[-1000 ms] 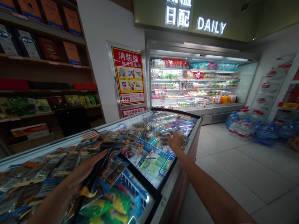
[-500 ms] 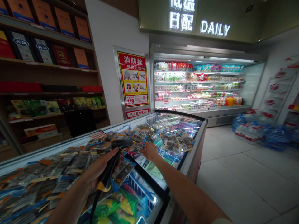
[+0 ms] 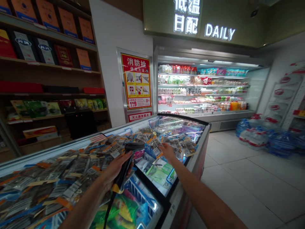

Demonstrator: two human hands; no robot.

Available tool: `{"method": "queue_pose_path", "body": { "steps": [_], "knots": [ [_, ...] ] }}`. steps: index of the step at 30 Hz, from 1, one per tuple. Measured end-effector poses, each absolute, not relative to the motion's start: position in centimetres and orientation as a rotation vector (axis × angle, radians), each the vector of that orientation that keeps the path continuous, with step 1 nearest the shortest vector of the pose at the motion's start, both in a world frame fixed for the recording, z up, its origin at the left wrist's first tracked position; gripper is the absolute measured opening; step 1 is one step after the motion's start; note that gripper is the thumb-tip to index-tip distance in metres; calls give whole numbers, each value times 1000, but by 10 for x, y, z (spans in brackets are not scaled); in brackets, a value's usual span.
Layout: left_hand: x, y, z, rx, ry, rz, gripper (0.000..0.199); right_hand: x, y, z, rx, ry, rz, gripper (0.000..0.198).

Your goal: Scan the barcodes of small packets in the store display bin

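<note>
My left hand [image 3: 117,166] is wrapped round the handle of a black and yellow barcode scanner [image 3: 134,146], whose cord hangs down. The scanner's head points right, towards my right hand. My right hand [image 3: 168,152] pinches the edge of a small flat packet [image 3: 156,150] with a pale label, above the glass top of a chest freezer [image 3: 170,206]. Many similar packets [image 3: 81,162] with blue and orange edges lie spread over the freezer's top, on the left and beyond both hands.
Under the glass, green and yellow bags [image 3: 125,208] lie beside a blue basket [image 3: 140,192]. A lit refrigerated display [image 3: 202,111] stands at the back. Bundled water bottles [image 3: 254,138] rest on the floor at right. Shelves with boxes [image 3: 83,60] line the left wall.
My left hand has moved right and slightly up with the scanner. My right hand has shifted right, and a labelled packet now shows at its fingertips. More of the glass near my hands is uncovered.
</note>
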State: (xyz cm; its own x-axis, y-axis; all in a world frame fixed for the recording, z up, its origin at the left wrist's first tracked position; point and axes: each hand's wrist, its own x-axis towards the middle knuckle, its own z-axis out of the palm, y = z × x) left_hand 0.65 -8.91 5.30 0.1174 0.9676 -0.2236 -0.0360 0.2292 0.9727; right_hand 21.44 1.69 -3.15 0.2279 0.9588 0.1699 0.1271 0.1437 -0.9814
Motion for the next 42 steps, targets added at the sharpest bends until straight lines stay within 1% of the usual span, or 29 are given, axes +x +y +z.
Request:
{"method": "queue_pose_path", "body": {
  "steps": [5, 11, 14, 22, 29, 34, 42],
  "knots": [
    [34, -79, 57, 1065, 1112, 939, 34, 239, 20, -39, -1153, -927, 986, 23],
    [38, -76, 53, 1121, 1075, 886, 37, 254, 32, -50, -1055, -706, 1064, 21],
    [35, -79, 55, 1091, 1082, 889, 35, 255, 34, -51, -1026, -652, 1084, 18],
    [35, -87, 64, 1041, 1043, 889, 29, 253, 27, -46, -1001, -608, 1084, 14],
    [32, -85, 63, 1031, 1059, 887, 28, 253, 30, -51, -998, -609, 1079, 14],
    [24, -79, 60, 1031, 1065, 850, 31, 254, 31, -51, -1019, -615, 1075, 14],
    [26, -79, 63, 922, 936, 814, 29, 253, 26, -48, -1044, -643, 1065, 14]
  ]
}}
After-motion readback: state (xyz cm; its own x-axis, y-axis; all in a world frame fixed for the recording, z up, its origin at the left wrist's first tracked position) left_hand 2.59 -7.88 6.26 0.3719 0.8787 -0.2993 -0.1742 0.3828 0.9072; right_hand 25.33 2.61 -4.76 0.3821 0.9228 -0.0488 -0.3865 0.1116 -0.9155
